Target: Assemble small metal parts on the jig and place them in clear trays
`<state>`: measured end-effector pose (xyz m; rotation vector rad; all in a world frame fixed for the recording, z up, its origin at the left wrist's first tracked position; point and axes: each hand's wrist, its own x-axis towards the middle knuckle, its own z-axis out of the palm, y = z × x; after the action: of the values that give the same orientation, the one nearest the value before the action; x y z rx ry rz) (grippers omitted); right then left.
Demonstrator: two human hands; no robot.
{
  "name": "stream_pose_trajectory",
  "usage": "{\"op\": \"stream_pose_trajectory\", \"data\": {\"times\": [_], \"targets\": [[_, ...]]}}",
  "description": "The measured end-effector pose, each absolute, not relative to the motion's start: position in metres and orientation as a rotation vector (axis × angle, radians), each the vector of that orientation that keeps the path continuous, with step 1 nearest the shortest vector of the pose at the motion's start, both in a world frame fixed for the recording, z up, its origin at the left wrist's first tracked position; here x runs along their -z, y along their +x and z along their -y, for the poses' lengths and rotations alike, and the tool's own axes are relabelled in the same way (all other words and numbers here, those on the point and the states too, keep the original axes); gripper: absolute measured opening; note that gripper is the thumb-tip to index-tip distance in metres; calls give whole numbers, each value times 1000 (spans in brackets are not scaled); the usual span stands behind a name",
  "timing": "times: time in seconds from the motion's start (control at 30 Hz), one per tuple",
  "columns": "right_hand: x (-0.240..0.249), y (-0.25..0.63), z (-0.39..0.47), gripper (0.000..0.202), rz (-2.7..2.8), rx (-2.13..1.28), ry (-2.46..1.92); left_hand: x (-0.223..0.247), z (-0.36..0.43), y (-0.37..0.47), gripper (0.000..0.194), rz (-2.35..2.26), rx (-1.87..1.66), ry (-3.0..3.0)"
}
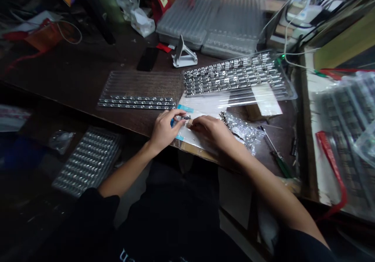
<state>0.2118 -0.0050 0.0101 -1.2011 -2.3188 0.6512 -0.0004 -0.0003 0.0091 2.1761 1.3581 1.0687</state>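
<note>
Between the thumb and forefinger of my left hand [165, 128] is a small dark metal part [186, 117], too small to name more exactly. My right hand [211, 128] is beside it, its fingers bent together at a small brownish piece [190, 123]; whether they grip it is hidden. Both hands are over a white sheet [202, 140] with blue tape at its edge. Behind my left hand, a clear ribbed tray [140, 83] bears a few rows of metal parts. Another clear tray [249, 98], behind my right hand, holds many shiny metal parts.
Right of my hands lie a plastic bag of small parts [244, 131] and a green-handled screwdriver [278, 158]. A white stand [184, 57], a dark phone [148, 59] and stacked clear trays [187, 18] are farther back. A filled tray [84, 160] sits lower left.
</note>
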Motion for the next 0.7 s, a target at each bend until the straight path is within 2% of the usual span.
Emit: {"op": "stream_pose_trajectory", "data": {"times": [0.2, 0.43, 0.7], "targets": [[-21, 201, 15, 23, 2664, -265, -1198, -18, -23, -30, 17, -1438, -972, 2277], [-16, 209, 9, 23, 2490, -425, -1193, -22, -80, -35, 15, -1401, -963, 2212], [-27, 236, 7, 26, 2385, -412, -1311, -23, -92, -41, 18, -1485, -810, 2359]]}}
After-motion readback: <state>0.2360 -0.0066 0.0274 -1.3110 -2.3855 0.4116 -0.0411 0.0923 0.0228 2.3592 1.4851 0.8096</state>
